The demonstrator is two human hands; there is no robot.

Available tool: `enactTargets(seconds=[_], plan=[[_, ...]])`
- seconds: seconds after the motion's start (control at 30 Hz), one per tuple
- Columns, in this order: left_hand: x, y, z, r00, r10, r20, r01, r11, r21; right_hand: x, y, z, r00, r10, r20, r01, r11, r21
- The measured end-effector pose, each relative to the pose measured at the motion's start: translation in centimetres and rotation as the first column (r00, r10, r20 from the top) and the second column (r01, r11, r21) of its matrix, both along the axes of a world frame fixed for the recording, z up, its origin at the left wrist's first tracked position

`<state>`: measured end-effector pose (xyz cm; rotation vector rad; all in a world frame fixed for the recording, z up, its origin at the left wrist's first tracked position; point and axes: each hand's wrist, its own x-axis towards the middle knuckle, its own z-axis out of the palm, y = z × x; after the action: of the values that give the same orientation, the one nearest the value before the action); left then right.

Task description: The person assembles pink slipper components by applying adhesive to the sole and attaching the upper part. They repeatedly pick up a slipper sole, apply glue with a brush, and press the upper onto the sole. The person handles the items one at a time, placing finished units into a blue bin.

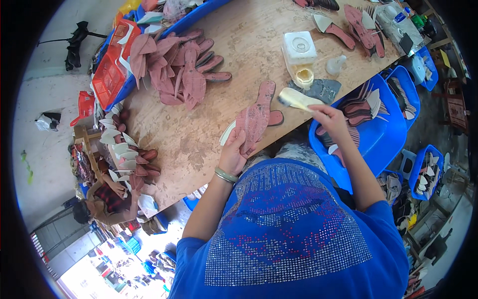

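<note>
The left hand (pixel 233 155) is clamped on a pink insole (pixel 255 119), tilting its face up at the bench (pixel 199 144) edge, seemingly so the brush (pixel 297 98) gripped in the right hand (pixel 328 118) can reach it. At twelve o'clock stands a white glue pot (pixel 299 52). At three o'clock, a blue bin (pixel 388 134) holds stacked insoles.

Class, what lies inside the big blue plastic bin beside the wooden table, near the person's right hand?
The blue plastic bin holds a fanned stack of flat pink and white shoe insoles. The right hand and its forearm cover the bin's left part, hiding what lies there.
</note>
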<state>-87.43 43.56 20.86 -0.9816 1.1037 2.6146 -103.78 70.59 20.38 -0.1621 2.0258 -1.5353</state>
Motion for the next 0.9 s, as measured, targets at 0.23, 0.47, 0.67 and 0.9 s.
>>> enactTargets(seconds=[0.23, 0.47, 0.67, 0.9], plan=[[-0.7, 0.5, 1.0, 0.999, 0.029, -0.013, -0.028, 0.995, 0.092, 1.3, -1.5, 1.1, 0.949, 0.174, -0.263, -0.206, 0.973, -0.101], [0.4, 0.4, 1.3, 0.992, 0.034, -0.121, -0.012, 0.983, 0.185, -0.3, -0.9, -1.0, 0.979, -0.021, -0.201, 0.005, 0.997, -0.080], [1.1, -0.4, 1.8, 0.984, -0.101, -0.148, 0.107, 0.994, 0.035, -2.2, 0.1, -1.5, 0.977, -0.116, -0.180, 0.131, 0.988, 0.076], [0.4, -1.0, 2.6, 0.925, -0.378, -0.034, 0.350, 0.884, -0.309, -3.3, -0.8, -1.1, 0.836, 0.047, -0.547, 0.067, 0.980, 0.186]])
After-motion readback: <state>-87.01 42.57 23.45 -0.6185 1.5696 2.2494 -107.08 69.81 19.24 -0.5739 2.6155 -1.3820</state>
